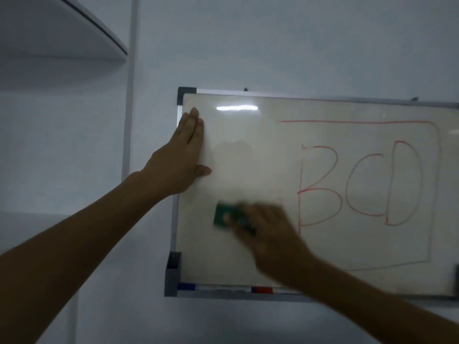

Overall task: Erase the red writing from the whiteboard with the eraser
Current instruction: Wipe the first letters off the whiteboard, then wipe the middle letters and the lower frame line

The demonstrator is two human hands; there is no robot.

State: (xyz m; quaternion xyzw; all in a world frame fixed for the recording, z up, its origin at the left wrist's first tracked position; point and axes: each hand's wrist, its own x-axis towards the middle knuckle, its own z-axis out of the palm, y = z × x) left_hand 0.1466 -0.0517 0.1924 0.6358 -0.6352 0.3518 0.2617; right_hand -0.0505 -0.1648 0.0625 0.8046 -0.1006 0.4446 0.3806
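A framed whiteboard (pixel 248 150) hangs on the wall. Red writing (pixel 320 184) reading "BCD" with a red outline around it covers its right half; the left half shows no red marks. My left hand (pixel 181 155) lies flat against the board's left edge, fingers together and pointing up. My right hand (pixel 270 234), blurred by motion, presses a green eraser (pixel 222 217) against the lower left part of the board, just left of the letter B.
A marker tray runs along the board's bottom edge with a blue marker (pixel 186 286) and a red marker (pixel 262 290) in it. A grey corner bracket (pixel 172 271) sticks out at the lower left. A white shelf (pixel 62 33) juts out at the upper left.
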